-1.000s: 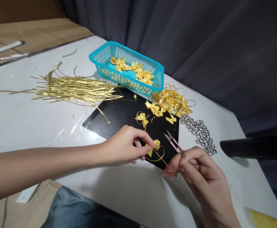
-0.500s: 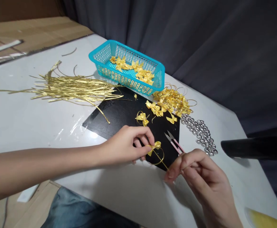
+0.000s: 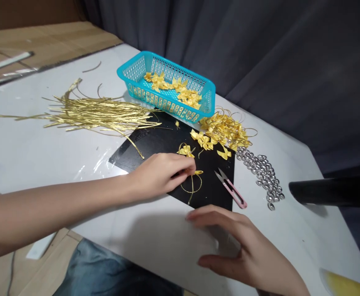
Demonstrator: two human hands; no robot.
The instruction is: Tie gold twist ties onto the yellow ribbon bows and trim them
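My left hand (image 3: 164, 174) pinches a yellow ribbon bow (image 3: 199, 172) with a loop of gold cord (image 3: 201, 186) hanging from it, over the black mat (image 3: 155, 139). The fingertips hide part of the bow. Nearer to me, my right hand (image 3: 232, 246) is open, thumb and fingers apart with nothing between them. Pink thread snips (image 3: 233, 191) lie at the mat's right edge, blades pointing away. Just beyond my left fingers, another yellow bow with a cord loop (image 3: 185, 151) rests on the mat.
A blue basket (image 3: 167, 102) holding yellow bows stands at the back. Gold cords (image 3: 102, 115) are bundled to its left. On the right are a pile of looped bows (image 3: 226, 129), silver beads (image 3: 263, 172) and a black cylindrical object (image 3: 330, 191). Loose bows (image 3: 202, 139) lie on the mat.
My right hand has let go of the cord end and opened, moving down and left. My left hand has shifted slightly up and left with the bow. The snips are now fully uncovered.
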